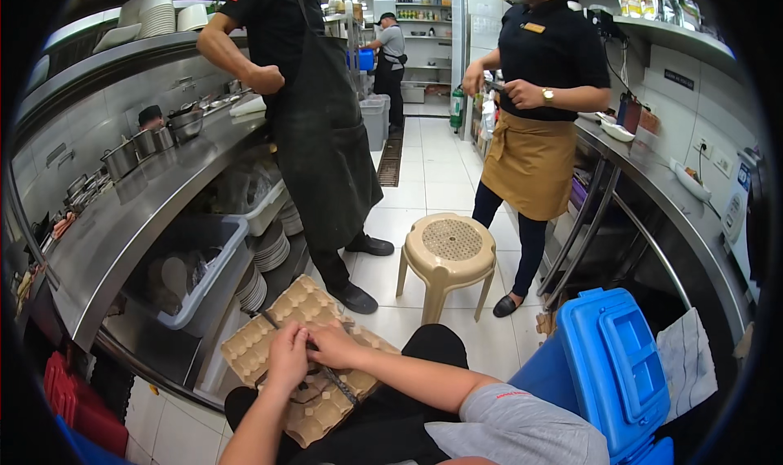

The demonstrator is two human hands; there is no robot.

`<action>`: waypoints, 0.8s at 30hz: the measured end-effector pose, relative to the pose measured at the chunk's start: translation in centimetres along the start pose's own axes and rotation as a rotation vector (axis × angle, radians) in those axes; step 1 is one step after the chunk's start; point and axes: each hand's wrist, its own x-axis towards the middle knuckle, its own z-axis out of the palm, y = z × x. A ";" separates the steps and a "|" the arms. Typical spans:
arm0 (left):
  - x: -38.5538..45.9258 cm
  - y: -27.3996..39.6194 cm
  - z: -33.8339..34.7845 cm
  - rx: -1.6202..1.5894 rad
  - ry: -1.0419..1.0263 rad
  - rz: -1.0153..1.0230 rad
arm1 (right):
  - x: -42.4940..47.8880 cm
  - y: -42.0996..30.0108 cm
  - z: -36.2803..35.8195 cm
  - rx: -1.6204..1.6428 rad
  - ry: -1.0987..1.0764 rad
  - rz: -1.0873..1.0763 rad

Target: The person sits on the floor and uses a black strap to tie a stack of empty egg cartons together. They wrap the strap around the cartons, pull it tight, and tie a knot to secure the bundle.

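Observation:
Molded-pulp egg trays rest on the person's lap, with a dark strap running across them. Both hands meet over the middle of the trays, where the strap lies. My left hand has its fingers bent and pinched close together at the strap. Beside it, my right hand is curled downward, its fingertips partly hidden. What exactly the fingers hold between them is too small to tell.
A beige plastic stool stands ahead. Two people stand nearby, one in a dark apron, one in a tan apron; another works farther back. A blue lidded bin is at the right, a steel counter with grey tubs below at the left.

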 end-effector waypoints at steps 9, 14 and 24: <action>-2.8 -1.9 4.4 -0.731 0.079 -0.066 | -3.9 0.9 1.5 -0.124 0.104 0.061; -4.3 -3.1 5.4 -0.733 -0.014 -0.080 | -5.9 1.9 1.6 -0.186 0.106 0.144; -2.2 -4.2 4.0 -0.899 0.021 -0.205 | -5.6 0.9 1.3 -0.171 0.132 0.006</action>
